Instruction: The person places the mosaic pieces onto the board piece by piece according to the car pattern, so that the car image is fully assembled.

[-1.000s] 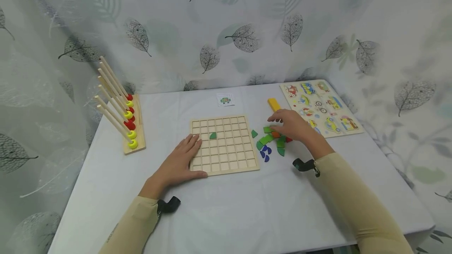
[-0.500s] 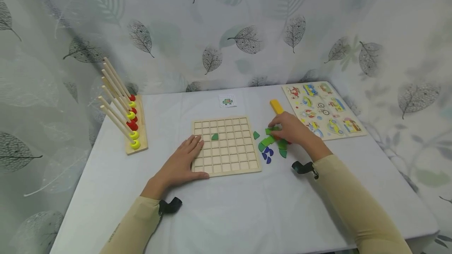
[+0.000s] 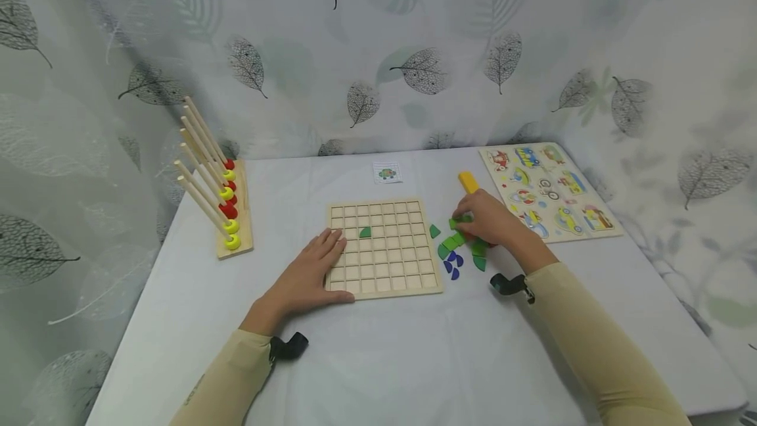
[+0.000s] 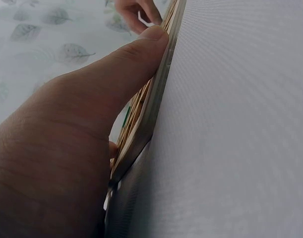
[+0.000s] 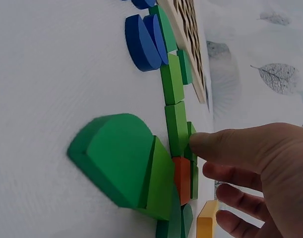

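Observation:
A wooden grid board point(image 3: 391, 295) lies mid-table, with one dark green quarter-round piece point(image 3: 365, 233) in a cell. My left hand point(image 3: 303, 281) rests on its left edge, fingers extended; in the left wrist view the thumb point(image 4: 126, 62) lies along the front rim. To the board's right, my right hand point(image 3: 492, 219) reaches into a heap of wooden pieces. Its thumb and curled fingers pinch a light green block point(image 5: 191, 128), the thumb covering part of it. Around it lie more light green blocks point(image 5: 172, 82), a red-orange block point(image 5: 181, 179) and dark green rounded pieces point(image 5: 122, 151).
Several blue half-round pieces point(image 3: 454, 263) lie close to the board's right side. Behind it is a small picture card point(image 3: 387, 173). A yellow block point(image 3: 468, 181) and a picture puzzle board point(image 3: 552, 206) sit at right. A peg stand with red and yellow beads point(image 3: 236, 242) stands left.
My right hand has lowered onto the pieces, and its thumb and fingers have closed at a light green block. The left hand stays on the board. The whole head view has shifted slightly.

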